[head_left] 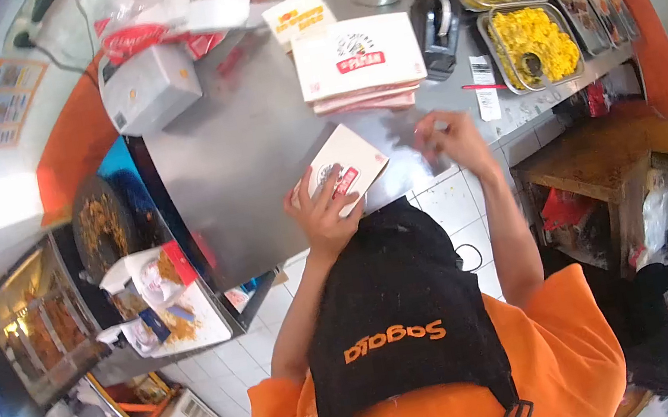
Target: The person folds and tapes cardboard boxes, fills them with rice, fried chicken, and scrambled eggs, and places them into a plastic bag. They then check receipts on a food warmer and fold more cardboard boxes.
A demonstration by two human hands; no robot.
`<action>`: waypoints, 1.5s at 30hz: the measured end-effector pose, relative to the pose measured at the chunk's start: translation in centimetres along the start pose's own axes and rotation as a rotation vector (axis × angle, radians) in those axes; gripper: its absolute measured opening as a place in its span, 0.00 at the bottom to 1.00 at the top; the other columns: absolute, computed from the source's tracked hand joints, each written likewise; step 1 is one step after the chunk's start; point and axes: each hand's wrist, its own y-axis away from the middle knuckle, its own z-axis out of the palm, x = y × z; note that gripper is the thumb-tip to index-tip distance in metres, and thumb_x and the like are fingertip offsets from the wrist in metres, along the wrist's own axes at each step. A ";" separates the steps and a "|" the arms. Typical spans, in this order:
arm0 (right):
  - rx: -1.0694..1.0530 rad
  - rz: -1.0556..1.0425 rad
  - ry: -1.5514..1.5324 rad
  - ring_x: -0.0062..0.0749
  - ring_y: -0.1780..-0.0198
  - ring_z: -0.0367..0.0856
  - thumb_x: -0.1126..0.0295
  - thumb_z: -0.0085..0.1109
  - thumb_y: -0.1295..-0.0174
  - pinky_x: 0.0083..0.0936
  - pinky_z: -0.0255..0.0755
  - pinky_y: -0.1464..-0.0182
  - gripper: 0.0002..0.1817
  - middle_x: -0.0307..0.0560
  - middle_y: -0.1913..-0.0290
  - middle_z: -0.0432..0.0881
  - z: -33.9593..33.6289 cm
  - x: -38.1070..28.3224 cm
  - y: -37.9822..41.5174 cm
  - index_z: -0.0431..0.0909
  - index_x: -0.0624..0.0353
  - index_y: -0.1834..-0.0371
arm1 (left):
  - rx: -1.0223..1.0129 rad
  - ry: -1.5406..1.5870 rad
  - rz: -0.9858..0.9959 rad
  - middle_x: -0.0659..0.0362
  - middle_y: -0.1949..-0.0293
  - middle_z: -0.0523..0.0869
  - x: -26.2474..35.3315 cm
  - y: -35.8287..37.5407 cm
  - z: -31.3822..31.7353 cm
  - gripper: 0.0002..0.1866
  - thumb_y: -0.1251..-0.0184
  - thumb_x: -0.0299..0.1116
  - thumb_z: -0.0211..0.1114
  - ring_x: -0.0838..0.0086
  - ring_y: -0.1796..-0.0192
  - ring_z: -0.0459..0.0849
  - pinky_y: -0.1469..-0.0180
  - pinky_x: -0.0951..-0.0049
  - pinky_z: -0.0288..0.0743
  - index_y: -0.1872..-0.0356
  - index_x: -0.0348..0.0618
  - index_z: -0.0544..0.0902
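A closed white box with red print (361,156) stands near the front edge of the metal table (231,164). My left hand (328,209) lies over its near side, fingers spread across the print and gripping it. To the right of the box, above the table edge, my right hand (449,138) is raised with its fingers bent together; motion blur hides what they hold, if anything. Behind the box sits a stack of similar flat boxes (357,52), with a smaller printed box (299,17) behind it. A black tape dispenser (440,39) stands right of the stack.
Trays of yellow food (535,46) sit at the right, beside a paper slip (485,88) and red pen (483,86). A white printer-like device (149,89) stands at the left back. At far right, a person in black (664,331) is near a wooden table (585,164).
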 end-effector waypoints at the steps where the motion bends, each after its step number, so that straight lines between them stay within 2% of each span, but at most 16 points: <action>1: -0.175 0.190 -0.190 0.26 0.61 0.89 0.75 0.55 0.24 0.21 0.86 0.66 0.09 0.42 0.60 0.88 2.2 -3.4 2.5 0.85 0.66 0.56 | -0.006 0.007 -0.004 0.67 0.39 0.88 -0.1 0.1 -0.1 0.08 0.54 0.39 0.81 0.53 0.29 0.74 0.30 0.46 0.52 0.77 0.57 0.87; 3: -0.344 0.191 -0.326 0.24 0.63 0.88 0.72 0.59 0.24 0.20 0.84 0.67 0.08 0.42 0.63 0.88 6.4 -1.7 4.6 0.86 0.65 0.56 | -0.019 0.012 0.003 0.67 0.37 0.87 -0.4 -0.1 -0.2 0.09 0.54 0.38 0.80 0.54 0.28 0.74 0.31 0.44 0.53 0.76 0.55 0.86; 5: -0.363 0.174 -0.242 0.23 0.67 0.85 0.69 0.60 0.25 0.21 0.82 0.68 0.10 0.42 0.65 0.87 9.5 -0.9 5.6 0.86 0.64 0.56 | -0.058 0.013 -0.014 0.67 0.36 0.86 -0.3 0.0 -0.7 0.09 0.54 0.38 0.80 0.54 0.28 0.75 0.31 0.43 0.53 0.75 0.54 0.86; 11: -0.251 0.152 -0.215 0.18 0.69 0.83 0.65 0.63 0.25 0.19 0.79 0.70 0.12 0.40 0.68 0.87 12.5 1.5 5.8 0.87 0.64 0.57 | -0.088 0.036 -0.025 0.65 0.33 0.83 -0.4 0.1 -0.9 0.13 0.55 0.40 0.80 0.54 0.26 0.72 0.32 0.42 0.53 0.71 0.52 0.85; 14: -0.211 0.182 -0.171 0.18 0.71 0.82 0.62 0.65 0.26 0.18 0.78 0.71 0.14 0.40 0.70 0.87 12.8 1.5 6.0 0.87 0.65 0.60 | -0.116 0.014 -0.018 0.60 0.33 0.84 -0.5 0.1 -1.0 0.15 0.50 0.43 0.80 0.54 0.25 0.71 0.29 0.44 0.51 0.67 0.53 0.83; 17: -0.153 0.202 -0.230 0.17 0.74 0.81 0.61 0.67 0.28 0.18 0.77 0.73 0.16 0.40 0.71 0.86 13.2 1.8 6.2 0.87 0.66 0.63 | -0.126 0.014 -0.011 0.59 0.31 0.82 -1.0 0.5 -0.6 0.20 0.50 0.44 0.80 0.53 0.25 0.71 0.29 0.44 0.52 0.58 0.53 0.82; 23: -0.034 0.237 -0.228 0.18 0.79 0.80 0.60 0.71 0.32 0.20 0.76 0.77 0.17 0.42 0.77 0.85 15.1 2.7 5.4 0.86 0.66 0.69 | -0.212 0.018 -0.171 0.52 0.27 0.72 -0.5 -0.5 -1.0 0.37 0.60 0.44 0.83 0.52 0.29 0.71 0.33 0.43 0.54 0.43 0.50 0.78; 28: -0.013 0.227 -0.183 0.19 0.78 0.81 0.65 0.76 0.37 0.22 0.75 0.79 0.16 0.42 0.77 0.83 14.1 5.1 5.7 0.83 0.67 0.72 | -0.309 0.097 -0.146 0.50 0.29 0.73 -1.3 -1.4 -2.0 0.36 0.64 0.43 0.82 0.51 0.33 0.74 0.34 0.47 0.59 0.46 0.50 0.80; 31: 0.056 -0.082 0.138 0.35 0.75 0.86 0.60 0.76 0.39 0.33 0.80 0.70 0.18 0.49 0.77 0.86 14.5 5.8 6.3 0.84 0.66 0.71 | -0.338 0.165 -0.159 0.49 0.31 0.75 -1.7 -0.7 -2.8 0.35 0.64 0.42 0.82 0.50 0.33 0.74 0.33 0.49 0.60 0.48 0.51 0.81; 32: 0.046 -0.230 0.248 0.45 0.69 0.87 0.59 0.75 0.39 0.37 0.82 0.63 0.16 0.51 0.71 0.87 14.1 5.6 6.4 0.86 0.64 0.66 | -0.336 0.178 -0.160 0.49 0.31 0.75 -2.0 -0.3 -3.2 0.34 0.63 0.42 0.82 0.49 0.33 0.74 0.33 0.49 0.60 0.48 0.51 0.81; 35: -0.058 -0.511 0.260 0.47 0.66 0.88 0.58 0.75 0.39 0.37 0.82 0.61 0.15 0.49 0.67 0.88 12.1 2.4 7.2 0.87 0.61 0.65 | -0.405 0.085 -0.211 0.48 0.32 0.76 -0.8 -0.5 -6.8 0.35 0.63 0.41 0.83 0.49 0.33 0.74 0.31 0.48 0.60 0.48 0.50 0.81; 36: -0.002 -0.551 0.328 0.41 0.67 0.89 0.69 0.74 0.39 0.32 0.83 0.62 0.07 0.49 0.63 0.90 10.8 0.1 7.9 0.88 0.61 0.66 | -0.382 0.176 -0.201 0.48 0.32 0.76 -0.5 -1.4 -8.6 0.36 0.64 0.40 0.84 0.48 0.33 0.74 0.31 0.49 0.60 0.47 0.50 0.81; 39: 0.110 -0.478 0.197 0.40 0.67 0.89 0.70 0.70 0.35 0.33 0.82 0.63 0.06 0.50 0.65 0.89 5.6 -1.7 8.3 0.87 0.62 0.65 | -0.322 0.359 -0.145 0.47 0.32 0.77 1.6 -6.8 -14.5 0.40 0.66 0.39 0.85 0.48 0.32 0.74 0.30 0.51 0.61 0.43 0.49 0.80; 41: 0.342 -0.448 0.168 0.27 0.70 0.87 0.74 0.66 0.32 0.25 0.79 0.67 0.05 0.49 0.66 0.90 1.1 -4.4 6.7 0.88 0.65 0.63 | -0.312 0.364 -0.080 0.46 0.32 0.77 3.5 -12.3 -17.3 0.43 0.67 0.39 0.85 0.48 0.32 0.74 0.29 0.53 0.61 0.40 0.49 0.79; 43: 0.535 -0.434 0.017 0.19 0.71 0.84 0.72 0.64 0.28 0.19 0.76 0.68 0.09 0.46 0.67 0.90 -2.7 -6.2 4.2 0.88 0.66 0.62 | -0.296 0.139 0.161 0.47 0.32 0.77 5.1 -18.7 -17.7 0.46 0.67 0.40 0.85 0.50 0.32 0.74 0.29 0.54 0.61 0.36 0.47 0.77; 45: 0.639 -0.422 -0.055 0.19 0.71 0.84 0.68 0.62 0.25 0.18 0.75 0.69 0.13 0.43 0.68 0.89 -5.5 -8.8 1.9 0.88 0.66 0.63 | -0.286 0.144 0.275 0.48 0.32 0.77 5.0 -23.6 -14.9 0.47 0.67 0.41 0.85 0.52 0.32 0.75 0.29 0.53 0.61 0.36 0.47 0.77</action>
